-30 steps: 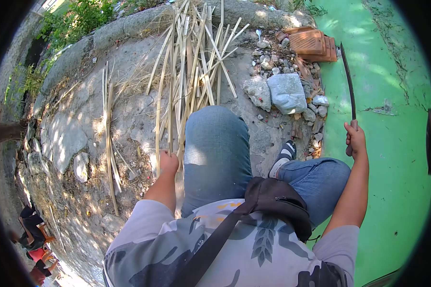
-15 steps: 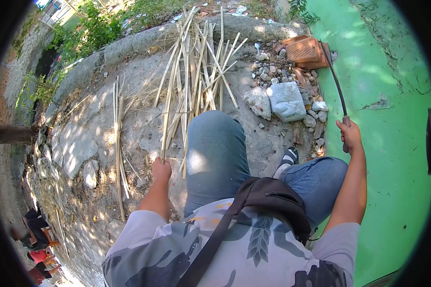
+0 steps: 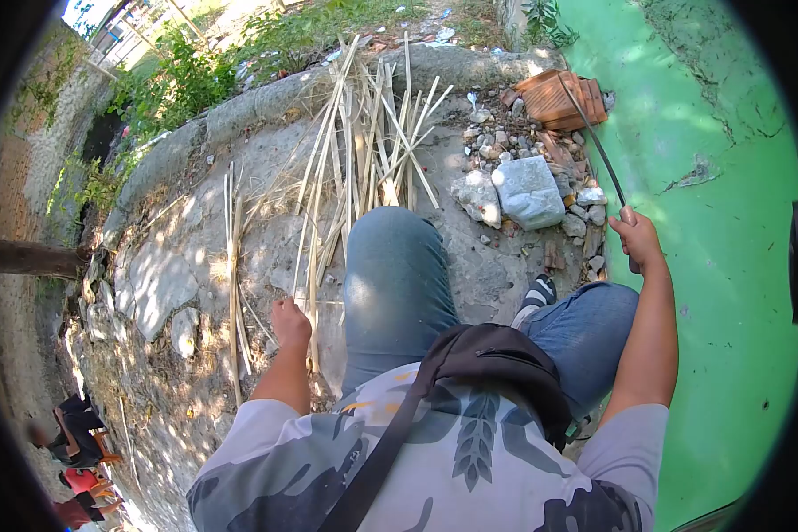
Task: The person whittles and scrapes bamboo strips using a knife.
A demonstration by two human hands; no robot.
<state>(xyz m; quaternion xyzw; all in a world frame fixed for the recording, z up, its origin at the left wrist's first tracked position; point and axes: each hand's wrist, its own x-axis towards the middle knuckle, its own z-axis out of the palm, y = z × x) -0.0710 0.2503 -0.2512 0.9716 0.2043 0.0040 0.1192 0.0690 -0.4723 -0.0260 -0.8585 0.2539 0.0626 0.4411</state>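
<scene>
My left hand (image 3: 291,322) is closed around the lower end of a thin pale bamboo strip (image 3: 304,199), just left of my raised knee. The strip slants up toward a loose pile of split bamboo strips (image 3: 353,146) lying on the ground ahead of me. Out to the right, my right hand (image 3: 640,239) grips the brown handle of a long knife (image 3: 605,160). Its narrow, dark, slightly curved blade points up and left, over the green floor and toward orange tiles. A smaller bundle of bamboo strips (image 3: 236,293) lies to the left of my left hand.
A whitish stone block (image 3: 528,192) sits among rubble beside the green floor (image 3: 718,293). Stacked orange tiles (image 3: 559,100) lie behind it. A low concrete curb (image 3: 266,99) runs across the back. People (image 3: 78,434) sit at the far lower left.
My left hand has shifted slightly left and down with the bamboo strip. My right hand has moved a little left and up, carrying the knife with it. The view has tilted slightly.
</scene>
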